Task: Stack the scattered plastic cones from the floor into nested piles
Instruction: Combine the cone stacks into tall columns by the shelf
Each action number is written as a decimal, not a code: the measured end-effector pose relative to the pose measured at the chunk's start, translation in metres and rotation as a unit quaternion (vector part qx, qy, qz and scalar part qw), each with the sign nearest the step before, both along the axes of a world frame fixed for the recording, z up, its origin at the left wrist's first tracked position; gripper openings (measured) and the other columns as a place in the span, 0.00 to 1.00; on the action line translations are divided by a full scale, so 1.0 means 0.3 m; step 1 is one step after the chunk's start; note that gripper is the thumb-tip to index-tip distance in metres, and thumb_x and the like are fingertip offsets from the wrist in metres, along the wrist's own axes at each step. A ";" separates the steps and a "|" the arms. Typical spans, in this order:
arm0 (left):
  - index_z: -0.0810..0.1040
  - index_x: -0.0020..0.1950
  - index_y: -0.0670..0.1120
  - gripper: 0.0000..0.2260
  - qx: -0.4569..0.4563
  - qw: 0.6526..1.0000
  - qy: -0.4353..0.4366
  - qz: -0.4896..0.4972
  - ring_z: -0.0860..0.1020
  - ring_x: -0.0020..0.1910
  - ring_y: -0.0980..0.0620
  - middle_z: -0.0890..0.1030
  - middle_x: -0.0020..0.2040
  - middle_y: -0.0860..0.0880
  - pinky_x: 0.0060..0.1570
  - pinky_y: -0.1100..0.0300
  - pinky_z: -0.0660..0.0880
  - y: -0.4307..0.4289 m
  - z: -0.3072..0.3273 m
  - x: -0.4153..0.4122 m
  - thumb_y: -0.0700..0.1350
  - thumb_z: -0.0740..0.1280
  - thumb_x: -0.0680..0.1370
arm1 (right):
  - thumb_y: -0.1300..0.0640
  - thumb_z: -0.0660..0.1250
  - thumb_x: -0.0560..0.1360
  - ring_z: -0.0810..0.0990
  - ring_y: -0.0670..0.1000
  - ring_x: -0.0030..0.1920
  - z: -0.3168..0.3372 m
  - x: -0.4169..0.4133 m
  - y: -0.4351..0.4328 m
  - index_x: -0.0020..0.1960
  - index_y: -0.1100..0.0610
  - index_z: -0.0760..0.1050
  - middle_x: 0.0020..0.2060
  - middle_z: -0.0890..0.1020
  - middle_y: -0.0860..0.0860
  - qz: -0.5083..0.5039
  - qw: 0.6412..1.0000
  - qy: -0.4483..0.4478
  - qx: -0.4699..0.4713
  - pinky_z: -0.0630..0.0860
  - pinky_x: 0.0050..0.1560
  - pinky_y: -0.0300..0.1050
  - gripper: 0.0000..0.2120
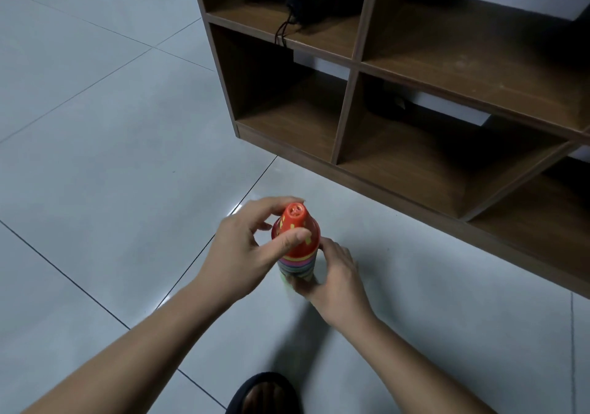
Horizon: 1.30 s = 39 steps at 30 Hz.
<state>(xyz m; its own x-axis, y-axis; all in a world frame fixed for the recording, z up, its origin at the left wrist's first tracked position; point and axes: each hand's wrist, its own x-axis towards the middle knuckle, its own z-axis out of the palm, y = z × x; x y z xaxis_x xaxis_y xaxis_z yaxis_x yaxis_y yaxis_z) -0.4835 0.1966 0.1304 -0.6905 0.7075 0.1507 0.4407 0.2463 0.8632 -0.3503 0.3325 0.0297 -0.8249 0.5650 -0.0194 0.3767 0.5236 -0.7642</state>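
Note:
A nested pile of plastic cones (pixel 298 265) stands upright above the grey tiled floor, with rims of several colours showing at its base. A red cone (pixel 297 236) with yellow marks and a holed tip sits on top. My left hand (pixel 249 247) pinches the red cone near its tip between thumb and fingers. My right hand (pixel 332 273) wraps around the lower part of the pile from the right and below. The pile's bottom is hidden behind my fingers.
A brown wooden cubby shelf (pixel 351 72) stands on the tiled floor (pixel 111 158) behind and to the right of the pile; a dark bag with cords (pixel 306 2) lies in an upper compartment. My foot in a dark slipper (pixel 265 394) shows at the bottom edge.

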 end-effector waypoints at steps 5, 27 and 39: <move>0.73 0.75 0.61 0.33 -0.071 0.992 -0.096 -0.040 0.77 0.70 0.55 0.78 0.70 0.60 0.65 0.48 0.80 -0.018 -0.112 -0.011 0.69 0.76 0.73 | 0.54 0.84 0.68 0.81 0.36 0.56 -0.078 -0.034 0.009 0.70 0.40 0.71 0.56 0.81 0.35 0.036 0.986 -0.041 -0.158 0.79 0.56 0.37 0.36; 0.70 0.74 0.65 0.31 -0.074 0.947 -0.185 -0.253 0.79 0.64 0.60 0.80 0.65 0.64 0.56 0.68 0.79 0.528 -0.151 0.414 0.66 0.77 0.74 | 0.36 0.77 0.60 0.85 0.48 0.51 -0.145 0.494 0.356 0.65 0.38 0.72 0.52 0.85 0.40 -0.233 0.964 -0.077 -0.107 0.85 0.49 0.52 0.35; 0.73 0.69 0.62 0.28 -0.086 0.942 -0.142 -0.293 0.81 0.60 0.64 0.83 0.62 0.63 0.57 0.63 0.80 0.731 -0.133 0.600 0.66 0.77 0.73 | 0.46 0.86 0.59 0.83 0.40 0.59 -0.108 0.761 0.483 0.66 0.31 0.68 0.60 0.84 0.36 -0.257 0.941 -0.056 -0.212 0.83 0.60 0.49 0.43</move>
